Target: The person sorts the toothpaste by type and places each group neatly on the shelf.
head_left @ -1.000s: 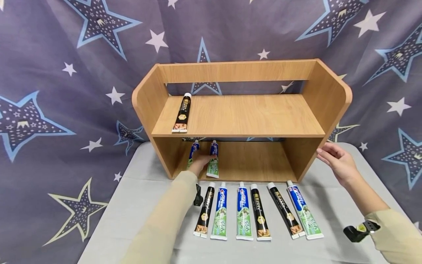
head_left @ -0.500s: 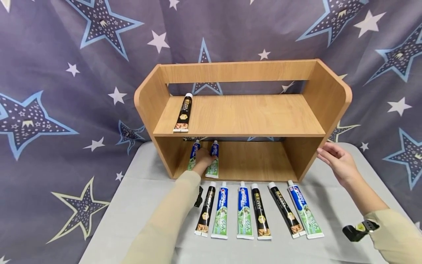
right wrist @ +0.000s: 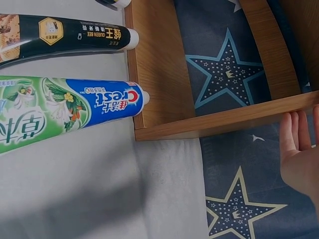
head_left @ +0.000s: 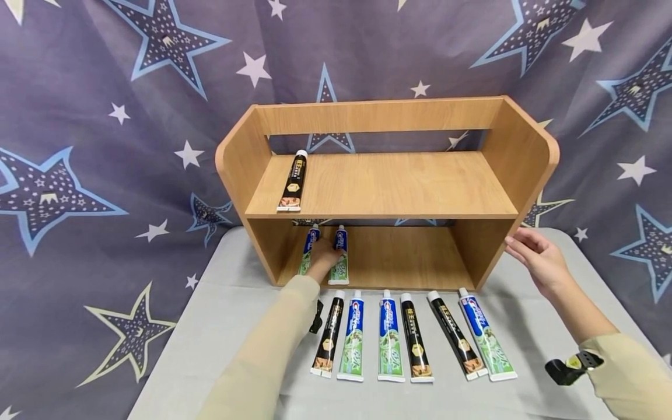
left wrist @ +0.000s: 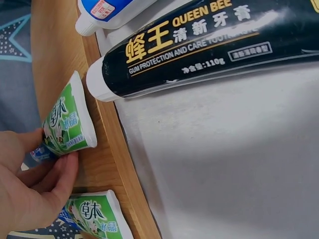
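On the lower shelf my left hand (head_left: 324, 255) pinches a blue-and-green Crest toothpaste tube (head_left: 340, 269) between thumb and fingers. In the left wrist view the tube's green crimped end (left wrist: 75, 122) points toward the shelf's front edge, while the hand (left wrist: 30, 181) covers part of its blue half. To its left lies a second blue-and-green tube (head_left: 307, 256), partly behind the hand. My right hand (head_left: 543, 259) touches the outer right side of the wooden shelf unit (head_left: 493, 251); the right wrist view shows its fingers (right wrist: 295, 130) extended against the panel's edge.
A black toothpaste tube (head_left: 293, 182) lies on the upper shelf at the left. Along the grey table (head_left: 210, 350), before the unit, several black tubes (head_left: 415, 341) and blue-and-green tubes (head_left: 389, 338) lie in a row. A star-patterned curtain (head_left: 131, 192) hangs behind.
The held tube has shifted very slightly left on the lower shelf along with my left hand. My right hand stays at the side panel; the head view has shifted slightly.
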Tool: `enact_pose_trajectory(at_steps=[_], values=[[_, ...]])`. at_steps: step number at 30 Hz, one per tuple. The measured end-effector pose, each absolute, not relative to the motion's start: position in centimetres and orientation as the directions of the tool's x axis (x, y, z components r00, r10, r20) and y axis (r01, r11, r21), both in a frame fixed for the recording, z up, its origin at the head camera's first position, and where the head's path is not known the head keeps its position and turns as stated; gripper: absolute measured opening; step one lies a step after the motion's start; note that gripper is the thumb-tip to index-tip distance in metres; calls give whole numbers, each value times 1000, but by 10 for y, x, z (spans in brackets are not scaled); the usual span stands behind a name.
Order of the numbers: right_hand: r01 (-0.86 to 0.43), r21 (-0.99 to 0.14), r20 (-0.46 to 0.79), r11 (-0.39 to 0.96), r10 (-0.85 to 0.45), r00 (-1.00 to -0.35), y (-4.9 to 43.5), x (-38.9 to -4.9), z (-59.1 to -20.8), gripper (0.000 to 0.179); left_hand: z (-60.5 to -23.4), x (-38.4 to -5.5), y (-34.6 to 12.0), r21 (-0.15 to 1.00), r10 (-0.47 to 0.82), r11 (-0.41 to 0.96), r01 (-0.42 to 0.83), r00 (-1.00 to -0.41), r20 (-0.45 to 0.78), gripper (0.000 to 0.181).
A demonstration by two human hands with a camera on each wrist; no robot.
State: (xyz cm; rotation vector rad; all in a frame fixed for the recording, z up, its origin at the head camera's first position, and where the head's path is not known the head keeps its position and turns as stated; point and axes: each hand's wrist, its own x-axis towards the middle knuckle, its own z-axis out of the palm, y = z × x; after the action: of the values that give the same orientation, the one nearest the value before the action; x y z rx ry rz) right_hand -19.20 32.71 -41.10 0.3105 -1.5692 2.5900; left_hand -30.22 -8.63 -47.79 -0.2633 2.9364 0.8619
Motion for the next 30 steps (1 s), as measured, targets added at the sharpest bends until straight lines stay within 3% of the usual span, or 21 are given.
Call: enact_pose_trajectory(at_steps=[16, 22, 24, 28, 30], values=[[-205, -870, 245, -449, -32, -969, 325, -191, -411, 28, -483, -293, -88, 572, -156, 812, -119, -988, 16, 32], [-207, -865, 251, -456, -37, -967, 324, -191, -413, 30, -484, -293, -95, 603, -151, 785, -144, -988, -40, 37], [-206, -862, 250, -463, -35, -968, 324, -192, -413, 29, -484, -292, -101, 596, -114, 798, -90, -993, 3, 36], [-203, -860, 251, -467, -41, -967, 326, -192, -412, 30, -554, -326, -123, 545, -37, 831, 108, -968, 248, 43], [-215, -858, 265, -466, -44, -963, 329, -192, -411, 31, -567, -329, -128, 545, -14, 828, 134, -966, 259, 42]])
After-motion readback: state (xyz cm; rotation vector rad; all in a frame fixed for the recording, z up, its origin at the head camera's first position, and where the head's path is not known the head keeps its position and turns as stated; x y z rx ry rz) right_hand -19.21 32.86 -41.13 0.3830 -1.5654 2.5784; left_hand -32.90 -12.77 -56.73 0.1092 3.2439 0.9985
